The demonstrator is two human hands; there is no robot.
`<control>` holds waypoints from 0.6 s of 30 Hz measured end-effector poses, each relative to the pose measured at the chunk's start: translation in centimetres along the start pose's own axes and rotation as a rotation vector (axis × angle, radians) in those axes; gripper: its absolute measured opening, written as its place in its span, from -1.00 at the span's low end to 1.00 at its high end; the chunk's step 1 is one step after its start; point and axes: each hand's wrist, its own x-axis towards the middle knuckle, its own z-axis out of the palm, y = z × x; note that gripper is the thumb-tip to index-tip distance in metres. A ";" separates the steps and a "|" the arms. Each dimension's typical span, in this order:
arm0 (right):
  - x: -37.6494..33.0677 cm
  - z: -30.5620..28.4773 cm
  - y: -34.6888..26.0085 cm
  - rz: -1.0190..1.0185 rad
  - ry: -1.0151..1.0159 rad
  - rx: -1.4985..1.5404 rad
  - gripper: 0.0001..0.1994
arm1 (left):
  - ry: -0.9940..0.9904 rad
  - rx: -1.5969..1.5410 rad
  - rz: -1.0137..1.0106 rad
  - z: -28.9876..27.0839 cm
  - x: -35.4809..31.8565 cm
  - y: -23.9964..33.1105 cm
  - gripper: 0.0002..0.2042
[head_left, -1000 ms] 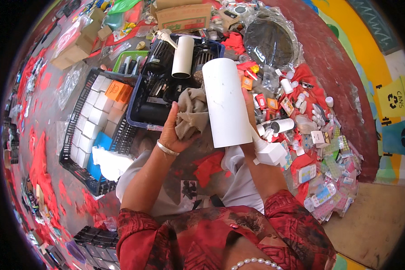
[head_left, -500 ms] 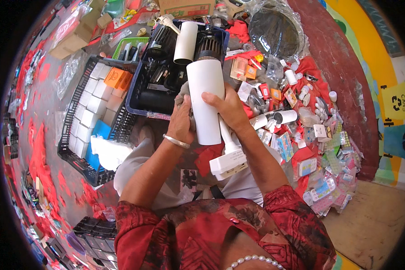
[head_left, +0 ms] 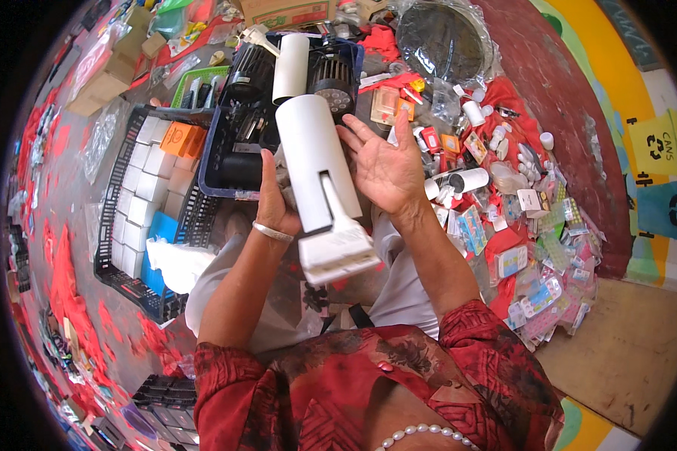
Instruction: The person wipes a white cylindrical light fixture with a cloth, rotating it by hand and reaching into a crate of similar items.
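A long white cylindrical device (head_left: 314,161) with a flat white base (head_left: 337,254) at its near end sits upright between my hands. My left hand (head_left: 272,197), with a bangle at the wrist, grips its left side together with a grey cloth (head_left: 283,171) pressed behind it. My right hand (head_left: 384,167) is flat and spread, palm toward the cylinder's right side, touching or just beside it. Behind the cylinder's top stands a dark blue crate (head_left: 217,154) holding black devices and a second white cylinder (head_left: 290,66).
A black crate (head_left: 128,259) of white and orange boxes lies to the left. Small bottles, packets and blister packs (head_left: 519,225) are scattered on red cloth to the right. A cardboard box (head_left: 286,11) and a plastic-wrapped round fan grille (head_left: 440,37) lie beyond.
The white cylinder has come nearer and turned so its base faces me. My right hand let go of it and spread flat beside it.
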 end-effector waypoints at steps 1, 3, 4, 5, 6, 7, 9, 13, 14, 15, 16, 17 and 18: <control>0.0 -0.1 0.0 0.021 -0.038 0.029 -0.03 | -0.112 0.027 -0.040 -0.8 0.0 0.1 -0.29; -0.1 0.0 -0.4 0.066 -0.118 0.014 -0.03 | -0.118 0.080 0.060 -1.6 0.5 -0.3 -0.32; -0.2 0.0 -0.5 0.070 -0.138 0.020 -0.04 | -0.135 -0.049 0.025 -0.5 -0.1 -0.3 -0.35; -0.3 0.1 -0.5 0.074 -0.158 0.025 -0.05 | -0.128 -0.041 0.056 0.1 -0.3 -0.4 -0.35; -0.4 0.2 -0.6 0.057 -0.129 -0.016 -0.09 | -0.161 -0.058 0.051 0.0 -0.2 -0.4 -0.36; -0.5 0.7 -0.5 0.041 -0.105 -0.057 -0.13 | -0.195 -0.072 0.050 0.0 -0.3 -0.1 -0.36; -0.6 0.9 -0.5 -0.012 -0.011 -0.226 -0.20 | -0.227 -0.083 0.057 -0.6 -0.2 0.4 -0.35; -1.2 -1.5 -1.8 -0.393 0.439 -0.591 -0.57 | -0.329 -0.157 0.055 -0.6 0.2 0.9 -0.36; -2.0 -3.2 -2.5 -0.412 0.459 -0.627 -0.58 | -0.217 -0.035 0.137 -0.3 0.3 0.8 -0.42; -2.3 -4.5 -2.6 -0.427 0.477 -0.668 -0.58 | -0.145 0.008 0.177 -0.6 0.6 0.7 -0.44; -2.3 -3.6 -2.1 -0.271 0.410 -0.701 -0.56 | -0.139 0.019 0.174 -0.9 0.7 0.6 -0.45; -2.7 -1.9 -1.7 -0.118 0.345 -0.734 -0.53 | -0.135 0.028 0.168 -1.1 0.7 0.6 -0.46; -2.9 -0.6 -1.0 0.034 0.280 -0.764 -0.51 | -0.100 0.136 0.202 -1.0 0.5 0.9 -0.43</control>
